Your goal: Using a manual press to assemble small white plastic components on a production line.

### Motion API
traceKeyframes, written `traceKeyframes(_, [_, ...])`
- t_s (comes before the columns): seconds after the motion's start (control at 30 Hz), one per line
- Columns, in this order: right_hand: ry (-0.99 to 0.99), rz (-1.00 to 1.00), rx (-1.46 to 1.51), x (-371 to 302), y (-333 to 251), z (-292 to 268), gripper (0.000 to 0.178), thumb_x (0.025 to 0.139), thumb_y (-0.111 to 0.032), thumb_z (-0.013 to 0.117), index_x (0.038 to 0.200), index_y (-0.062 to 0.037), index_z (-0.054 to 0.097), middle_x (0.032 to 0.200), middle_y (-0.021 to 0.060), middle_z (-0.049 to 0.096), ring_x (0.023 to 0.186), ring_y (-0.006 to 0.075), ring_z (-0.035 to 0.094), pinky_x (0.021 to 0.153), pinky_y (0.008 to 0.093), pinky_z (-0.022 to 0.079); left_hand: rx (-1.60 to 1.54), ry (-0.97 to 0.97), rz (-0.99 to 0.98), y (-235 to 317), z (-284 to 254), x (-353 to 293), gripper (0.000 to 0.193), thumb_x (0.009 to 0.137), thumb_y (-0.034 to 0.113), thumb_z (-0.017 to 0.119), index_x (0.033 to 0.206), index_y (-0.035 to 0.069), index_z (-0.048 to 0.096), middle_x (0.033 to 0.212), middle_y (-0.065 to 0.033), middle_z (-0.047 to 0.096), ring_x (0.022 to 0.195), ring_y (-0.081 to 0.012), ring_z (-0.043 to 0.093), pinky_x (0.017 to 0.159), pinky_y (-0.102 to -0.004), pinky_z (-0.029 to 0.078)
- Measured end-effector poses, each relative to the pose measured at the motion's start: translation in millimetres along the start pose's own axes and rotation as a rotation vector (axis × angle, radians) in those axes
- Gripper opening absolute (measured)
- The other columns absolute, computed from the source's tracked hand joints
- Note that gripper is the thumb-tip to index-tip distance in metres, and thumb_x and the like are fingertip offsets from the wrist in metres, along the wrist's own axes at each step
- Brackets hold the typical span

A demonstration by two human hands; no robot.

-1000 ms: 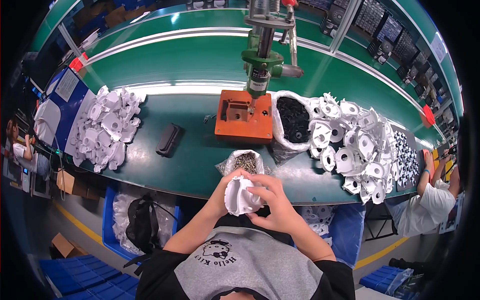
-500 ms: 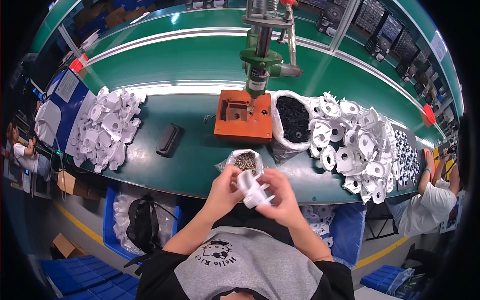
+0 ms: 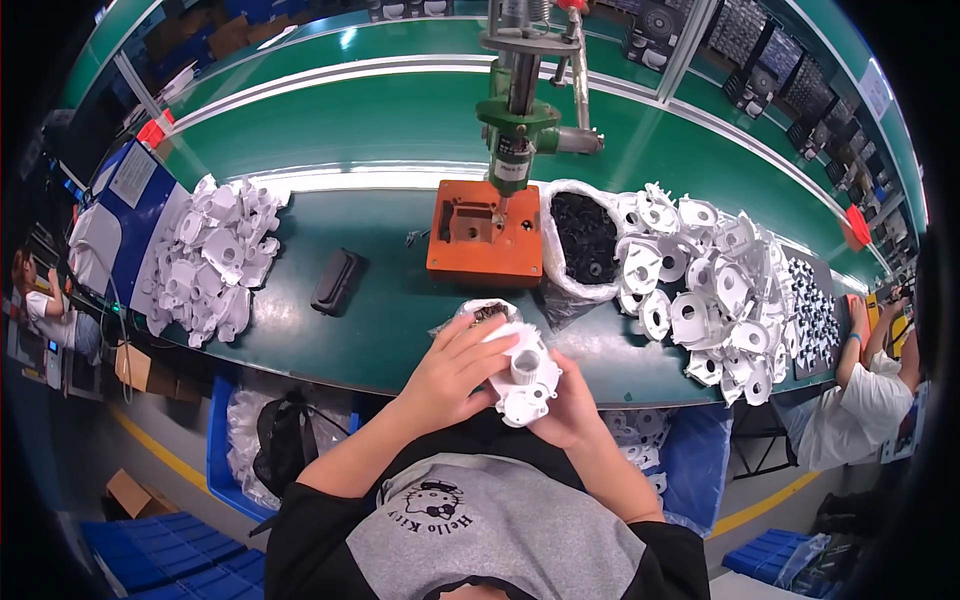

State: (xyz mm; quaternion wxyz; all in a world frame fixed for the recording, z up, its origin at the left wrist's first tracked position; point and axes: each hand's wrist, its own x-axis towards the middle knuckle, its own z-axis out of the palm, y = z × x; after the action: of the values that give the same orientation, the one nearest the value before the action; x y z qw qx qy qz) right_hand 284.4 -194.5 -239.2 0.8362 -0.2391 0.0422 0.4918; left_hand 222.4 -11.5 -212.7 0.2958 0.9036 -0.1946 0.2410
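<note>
Between my hands, just over the near edge of the bench, is a white plastic housing part [image 3: 527, 372] with a round tube and a lobed base facing up. My left hand [image 3: 452, 368] lies against its left side, fingers stretched across its upper edge. From the right, my right hand [image 3: 570, 405] grips the housing, its fingertips hidden beneath. Right behind the part stands a small bag of metal screws [image 3: 488, 312], partly covered by my left fingers. Beyond that is an orange fixture block [image 3: 487, 255] under a green press [image 3: 515, 130].
White housings are piled at the left [image 3: 215, 260] and at the right [image 3: 735, 290]. A bag of black parts [image 3: 583, 240] stands beside the fixture. A dark case [image 3: 339, 281] lies left of centre. Blue bins [image 3: 697, 470] sit below the bench edge. Another person [image 3: 855, 400] works at far right.
The housing has been turned so its tube and lobed base face up. My left hand has shifted from pinching its side to lying across it with fingers extended.
</note>
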Motion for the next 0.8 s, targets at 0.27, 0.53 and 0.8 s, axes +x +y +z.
traceKeyframes(0.27, [-0.234,0.134,-0.085,0,-3,-12,0.040,0.096,-0.028,0.039,0.129,-0.0048,0.042,0.112,0.0242,0.060,0.096,0.0284,0.061,0.086,0.0370,0.046,-0.182,0.314,-0.257,-41,-34,25,0.030,0.072,0.004,0.072,0.099,0.003,0.060,0.083,-0.0102,0.063,0.068,-0.0203,0.062,0.063,-0.0284,0.050])
traceKeyframes(0.53, [-0.086,0.003,-0.152,-6,-9,-14,0.025,0.089,-0.012,0.047,0.110,0.0002,0.051,0.088,0.0150,0.062,0.079,0.0235,0.059,0.076,0.0330,0.046,0.526,0.150,-0.038,-130,-10,68,0.026,0.073,0.006,0.063,0.097,0.009,0.057,0.095,-0.0100,0.063,0.086,-0.0270,0.062,0.082,-0.0398,0.047])
traceKeyframes(0.8, [-0.011,-0.026,-0.134,-14,-14,-31,0.022,0.089,-0.012,0.047,0.107,-0.0008,0.052,0.085,0.0133,0.061,0.078,0.0230,0.057,0.075,0.0329,0.046,0.488,0.121,-0.093,-140,29,92,0.029,0.073,0.006,0.062,0.101,0.007,0.055,0.099,-0.0135,0.063,0.096,-0.0323,0.062,0.088,-0.0418,0.048])
